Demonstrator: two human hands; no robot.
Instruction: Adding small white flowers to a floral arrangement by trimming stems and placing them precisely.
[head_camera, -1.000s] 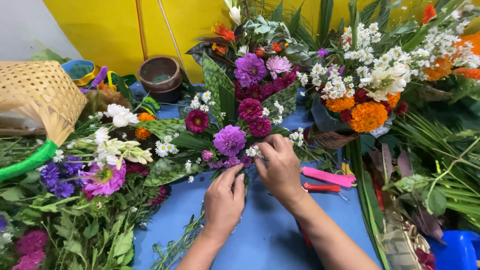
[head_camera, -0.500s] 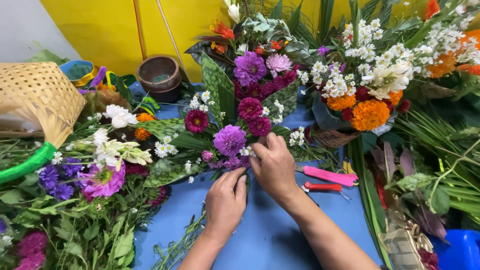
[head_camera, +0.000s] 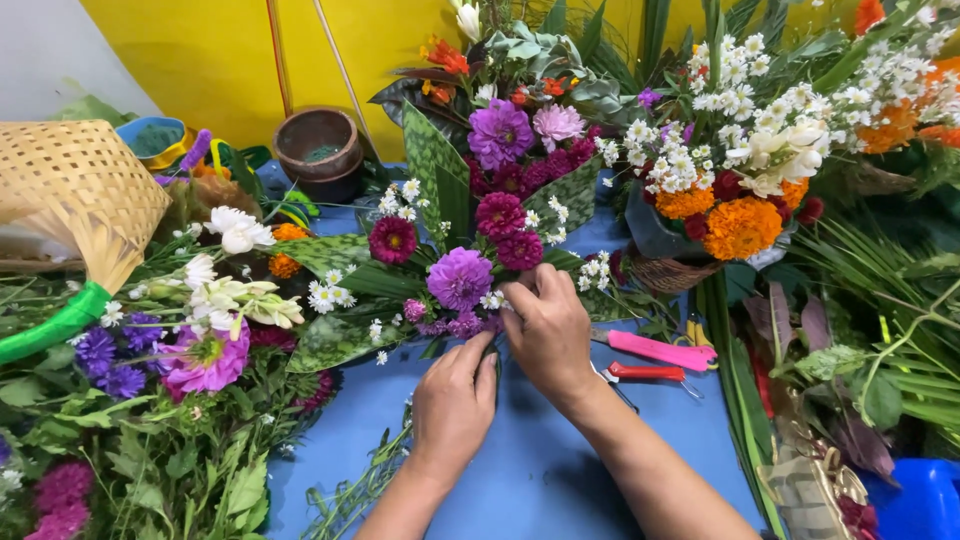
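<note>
Two hands: left hand (head_camera: 455, 400) and right hand (head_camera: 548, 335) apparently grasping one flower bunch (head_camera: 458, 290).

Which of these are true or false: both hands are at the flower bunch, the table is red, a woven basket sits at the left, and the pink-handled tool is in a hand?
1. Both the left hand and right hand are at the flower bunch. True.
2. The table is red. False: it is blue.
3. A woven basket sits at the left. True.
4. The pink-handled tool is in a hand. False: it lies on the table, right of the hands.
</note>
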